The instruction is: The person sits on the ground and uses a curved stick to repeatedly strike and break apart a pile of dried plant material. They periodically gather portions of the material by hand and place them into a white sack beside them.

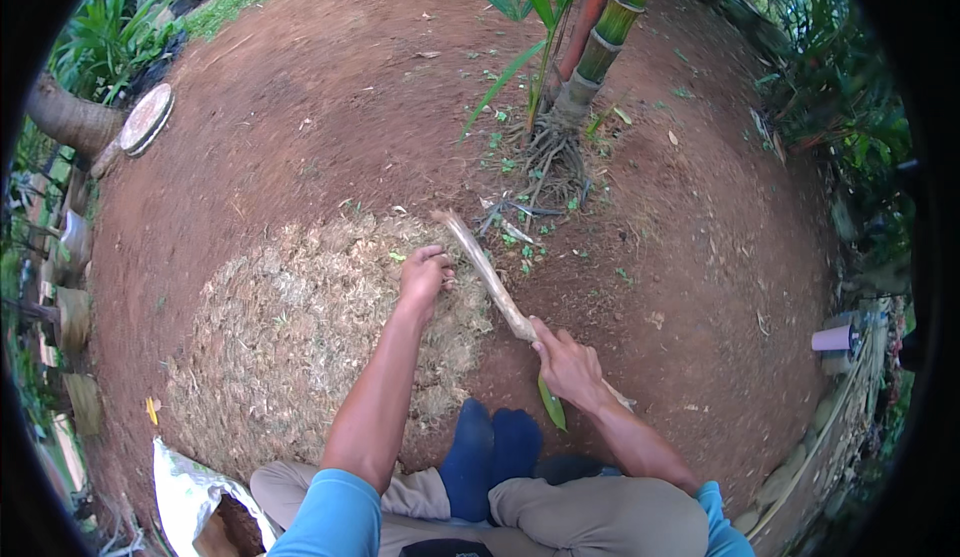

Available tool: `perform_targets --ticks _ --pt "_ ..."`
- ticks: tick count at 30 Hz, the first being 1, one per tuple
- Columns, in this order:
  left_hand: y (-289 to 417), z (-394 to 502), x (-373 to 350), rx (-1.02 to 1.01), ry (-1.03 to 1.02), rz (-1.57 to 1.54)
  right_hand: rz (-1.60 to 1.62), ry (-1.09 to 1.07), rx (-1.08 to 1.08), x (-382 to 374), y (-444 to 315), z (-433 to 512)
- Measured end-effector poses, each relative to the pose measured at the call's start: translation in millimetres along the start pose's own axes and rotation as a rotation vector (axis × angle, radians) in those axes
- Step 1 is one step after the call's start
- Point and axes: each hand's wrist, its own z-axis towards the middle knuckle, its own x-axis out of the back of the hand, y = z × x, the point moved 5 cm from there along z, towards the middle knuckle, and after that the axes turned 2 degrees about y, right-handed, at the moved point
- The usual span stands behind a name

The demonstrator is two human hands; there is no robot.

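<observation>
My right hand (568, 363) grips a pale wooden stick (484, 272) near its lower bend. The stick slants up and left, its far tip beside the plant roots, and its other end shows past my wrist. Close below that hand is a long green leaf (553, 405); whether they touch is unclear. My left hand (427, 275) is just left of the stick's upper part, apart from it, with fingers curled. Whatever may be between those fingers is hidden. Beneath it spreads a patch of dry, chopped plant litter (300, 339) on reddish soil (262, 129).
A palm with a ringed stem (596, 62) and exposed roots (555, 156) stands ahead. An open white sack (184, 482) containing brown material is at lower left. My socked feet (472, 452) are close in front. A purple pot (832, 338) stands far right, a round disc-like object (146, 120) upper left.
</observation>
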Motion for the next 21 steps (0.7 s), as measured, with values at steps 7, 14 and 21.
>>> perform_targets --ticks 7,14,21 --pt "5.4 -32.0 15.6 -0.019 -0.092 -0.269 0.05 0.05 0.024 2.5 -7.0 -2.7" --pt "-3.0 -21.5 39.9 0.001 0.054 -0.225 0.062 0.058 0.036 4.9 -12.9 -1.7" --pt "4.4 -6.0 33.0 -0.056 0.076 0.079 0.043 0.011 0.012 -5.9 -4.2 3.9"
